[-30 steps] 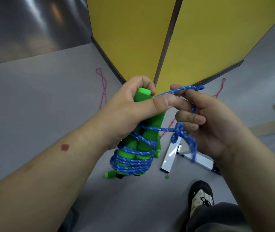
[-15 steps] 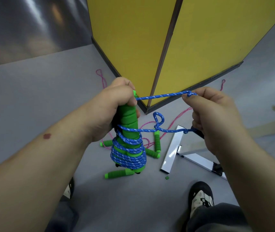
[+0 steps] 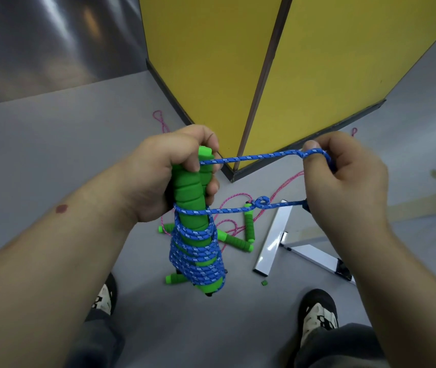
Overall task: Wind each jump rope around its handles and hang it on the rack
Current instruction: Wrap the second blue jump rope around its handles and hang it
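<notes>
My left hand [image 3: 164, 176] grips the upper part of a pair of green foam handles [image 3: 189, 197], held upright. A blue jump rope [image 3: 198, 256] is wound in many turns around their lower half. Two strands run from the handles to the right, and the lower strand has a small kink loop [image 3: 262, 202]. My right hand [image 3: 344, 179] pinches the bend of that blue loop between thumb and finger. On the floor below lies a pink jump rope [image 3: 238, 211] with green handles [image 3: 248, 227], loose and uncoiled.
A yellow folding partition [image 3: 264, 75] stands ahead, its corner close to my hands. A white metal frame [image 3: 272, 243] lies on the grey floor to the right. More green handles [image 3: 174, 278] lie behind the bundle. My two shoes [image 3: 317, 317] are at the bottom.
My right hand has pulled the blue loop out to the right, away from the handles, so both strands are now stretched. My left hand has shifted left with the bundle.
</notes>
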`<state>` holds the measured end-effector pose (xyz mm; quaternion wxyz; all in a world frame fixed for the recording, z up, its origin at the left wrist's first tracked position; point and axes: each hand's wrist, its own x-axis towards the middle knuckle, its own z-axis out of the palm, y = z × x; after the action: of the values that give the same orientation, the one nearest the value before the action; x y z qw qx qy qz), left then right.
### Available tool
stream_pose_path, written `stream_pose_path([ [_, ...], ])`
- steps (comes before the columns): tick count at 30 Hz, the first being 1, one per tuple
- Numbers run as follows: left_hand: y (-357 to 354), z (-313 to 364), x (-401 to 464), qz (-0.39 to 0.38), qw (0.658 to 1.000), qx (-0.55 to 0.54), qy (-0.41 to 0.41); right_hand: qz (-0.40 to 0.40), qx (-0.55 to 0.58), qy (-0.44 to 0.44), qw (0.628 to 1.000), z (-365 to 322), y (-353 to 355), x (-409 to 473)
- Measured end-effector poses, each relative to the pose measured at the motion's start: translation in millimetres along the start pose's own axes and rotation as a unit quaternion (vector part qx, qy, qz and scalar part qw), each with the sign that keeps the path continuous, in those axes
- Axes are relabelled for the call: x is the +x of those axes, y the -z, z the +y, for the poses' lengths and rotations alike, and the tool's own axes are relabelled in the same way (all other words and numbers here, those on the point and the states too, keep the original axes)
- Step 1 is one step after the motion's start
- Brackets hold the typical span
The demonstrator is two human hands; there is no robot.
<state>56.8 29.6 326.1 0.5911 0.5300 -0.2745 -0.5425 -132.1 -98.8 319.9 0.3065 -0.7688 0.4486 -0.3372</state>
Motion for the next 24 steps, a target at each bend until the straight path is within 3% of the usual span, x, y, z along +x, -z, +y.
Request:
stream_pose_path([
  [3, -1.1, 0.2, 1.7, 0.034, 0.998, -0.048, -0.008, -0.032, 0.040, 0.035, 0.998, -2.6, 0.3, -2.1],
  [5, -3.5, -0.8, 3.8, 0.068, 0.996, -0.064, -0.005, -0.104, 0.101, 0.029, 0.989, -7.2, -0.1, -3.8],
  [10, -9.8, -6.6, 10.0, 0.117, 0.993, -0.020, 0.008, -0.236, 0.158, 0.065, 0.957, -15.4, 2.7, -8.4],
  [13, -10.6, -6.7, 12.3, 0.132, 0.991, -0.002, 0.021, -0.231, 0.120, 0.098, 0.960, -11.9, 1.4, -9.2],
  [15, -9.6, -6.0, 13.8, 0.144, 0.989, -0.005, 0.022, -0.211, 0.031, 0.161, 0.964, -4.1, -2.0, -6.8],
  [19, -9.2, -0.4, 12.0, 0.170, 0.985, -0.015, 0.013, -0.181, -0.141, 0.295, 0.927, 7.4, -5.9, -0.7],
  [21, -10.1, 0.0, 11.3, 0.169, 0.986, -0.001, 0.009, -0.167, -0.105, 0.279, 0.940, 5.0, -6.7, -3.6],
  [24, -13.0, -2.5, 10.3, 0.151, 0.988, 0.040, 0.001, -0.148, 0.057, 0.117, 0.980, -0.8, -6.3, -5.4],
])
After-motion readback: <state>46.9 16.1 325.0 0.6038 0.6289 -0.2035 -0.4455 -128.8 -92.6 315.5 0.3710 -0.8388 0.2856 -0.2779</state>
